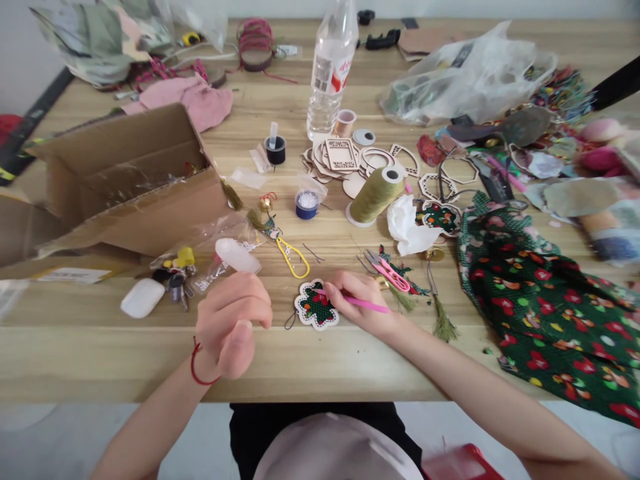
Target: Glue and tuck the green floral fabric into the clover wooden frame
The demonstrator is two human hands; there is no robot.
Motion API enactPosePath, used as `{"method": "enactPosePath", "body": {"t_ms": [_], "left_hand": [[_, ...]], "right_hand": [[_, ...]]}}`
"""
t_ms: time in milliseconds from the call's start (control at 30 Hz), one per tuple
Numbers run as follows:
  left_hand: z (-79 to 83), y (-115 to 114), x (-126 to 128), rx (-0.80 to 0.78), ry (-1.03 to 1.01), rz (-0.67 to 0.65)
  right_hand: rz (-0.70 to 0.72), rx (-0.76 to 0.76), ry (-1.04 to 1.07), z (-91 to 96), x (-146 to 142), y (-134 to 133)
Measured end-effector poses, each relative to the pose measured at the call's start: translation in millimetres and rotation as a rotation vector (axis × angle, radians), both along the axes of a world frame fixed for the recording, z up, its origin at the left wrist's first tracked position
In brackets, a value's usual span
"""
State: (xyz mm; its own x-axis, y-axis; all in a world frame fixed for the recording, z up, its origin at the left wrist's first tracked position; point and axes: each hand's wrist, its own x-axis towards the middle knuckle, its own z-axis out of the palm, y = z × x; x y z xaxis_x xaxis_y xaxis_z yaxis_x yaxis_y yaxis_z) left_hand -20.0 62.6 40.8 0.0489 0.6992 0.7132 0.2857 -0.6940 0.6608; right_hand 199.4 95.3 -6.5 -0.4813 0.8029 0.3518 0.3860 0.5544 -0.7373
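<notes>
My right hand pinches a slim pink pen-like tool. Its tip meets a flower-shaped piece with a pale stitched border and green-and-red printed fabric, flat on the table. A dark cord loop sticks out from the piece's lower left. To the left, my left hand is raised with its fingers curled in, a red string round the wrist. Whatever it may hold is hidden. Behind my right hand lie pink-handled thread snips. A yellow loop with a tassel lies beyond the flower-shaped piece.
An open cardboard box stands left, near a white case and keys. Farther back are a thread cone, wooden cutouts, a tub of white beads and a water bottle. Green printed fabric covers the right side.
</notes>
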Motion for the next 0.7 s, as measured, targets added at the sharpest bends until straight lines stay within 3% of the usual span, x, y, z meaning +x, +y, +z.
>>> {"method": "enactPosePath", "body": {"t_ms": [433,700], "left_hand": [[7.7,0.7,3.5,-0.130,-0.108,-0.138],[-0.3,2.9,1.6,-0.064,-0.045,-0.232]], "right_hand": [[-0.025,-0.042,0.058,3.3,2.1,-1.3],[0.010,-0.032,0.077,6.5,3.0,-2.2]]}}
